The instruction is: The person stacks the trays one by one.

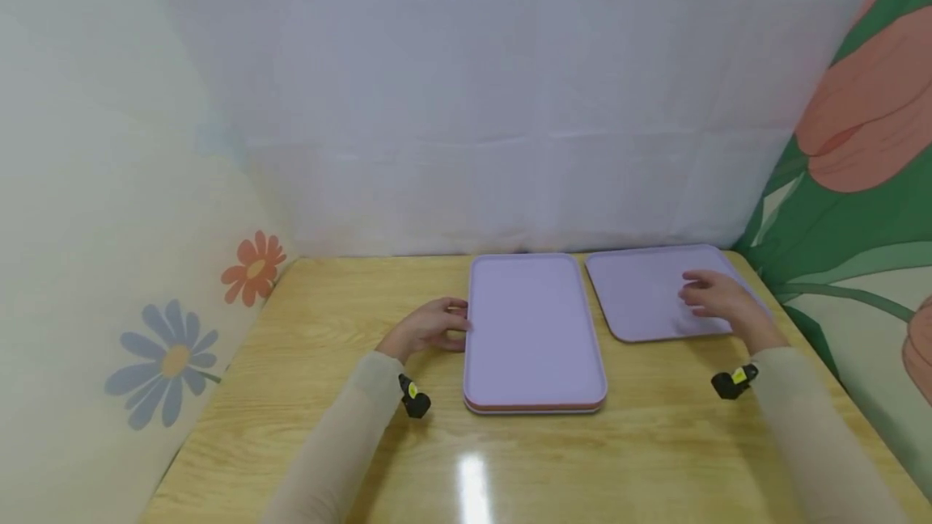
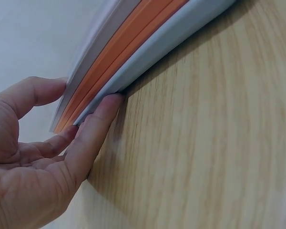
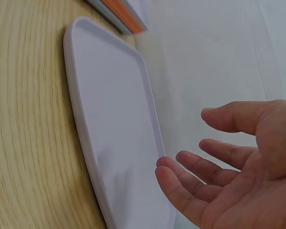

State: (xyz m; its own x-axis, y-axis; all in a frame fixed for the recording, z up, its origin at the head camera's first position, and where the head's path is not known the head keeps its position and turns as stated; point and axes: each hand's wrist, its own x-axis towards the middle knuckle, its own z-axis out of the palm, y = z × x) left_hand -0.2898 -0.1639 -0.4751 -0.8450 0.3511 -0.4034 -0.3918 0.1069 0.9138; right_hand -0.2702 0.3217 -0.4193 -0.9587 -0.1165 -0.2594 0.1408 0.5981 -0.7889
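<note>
A stack of rectangular trays [image 1: 535, 330] lies on the wooden table in the middle of the head view. Its top tray is pale purple; orange and light grey-blue edges [image 2: 157, 55] show beneath it in the left wrist view. My left hand [image 1: 429, 326] touches the stack's left side, the thumb at the upper edge and fairly straight fingers along the lower one. To the right lies a separate pale purple tray [image 1: 648, 297], flat on the table. Above its right part hovers my right hand [image 3: 229, 167], fingers spread and loosely bent, holding nothing.
The wooden table [image 1: 349, 289] meets a white cloth backdrop [image 1: 466, 103] behind the trays. A wall with painted flowers [image 1: 175, 362] borders the left side, and a green and pink floral panel [image 1: 874, 128] the right.
</note>
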